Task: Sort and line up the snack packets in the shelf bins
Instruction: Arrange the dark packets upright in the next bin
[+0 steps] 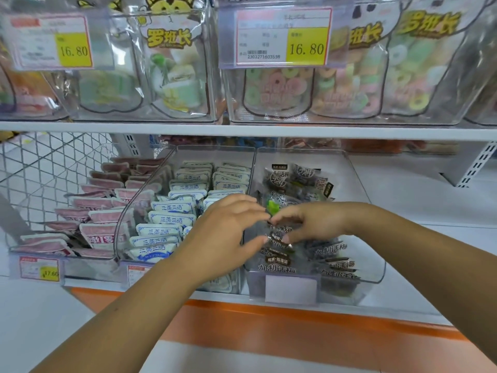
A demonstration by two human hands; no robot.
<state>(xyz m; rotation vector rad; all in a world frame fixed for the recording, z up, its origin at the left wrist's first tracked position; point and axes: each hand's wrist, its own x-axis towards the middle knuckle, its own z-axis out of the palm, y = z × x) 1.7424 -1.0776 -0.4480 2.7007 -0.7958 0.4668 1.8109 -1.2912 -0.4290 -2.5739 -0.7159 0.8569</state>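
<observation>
Three clear bins stand on the lower shelf. The right bin [376, 267] holds several dark plum packets [332, 253]. Both hands are over its front half. My left hand [228, 232] and my right hand [309, 222] meet fingertip to fingertip, curled round a dark packet [277, 239] between them. A small green packet [273, 207] shows just behind the fingertips. The middle bin [121, 238] holds rows of white and blue packets [172, 219]. The left bin [16, 249] holds pink packets [102, 232].
An upper shelf [242, 129] carries clear bins of bagged candy with price tags [279, 36] reading 16.80. A wire mesh panel [40, 168] stands at the left. An orange strip [295, 324] runs along the shelf base. Bare white shelf [430, 200] lies right of the bins.
</observation>
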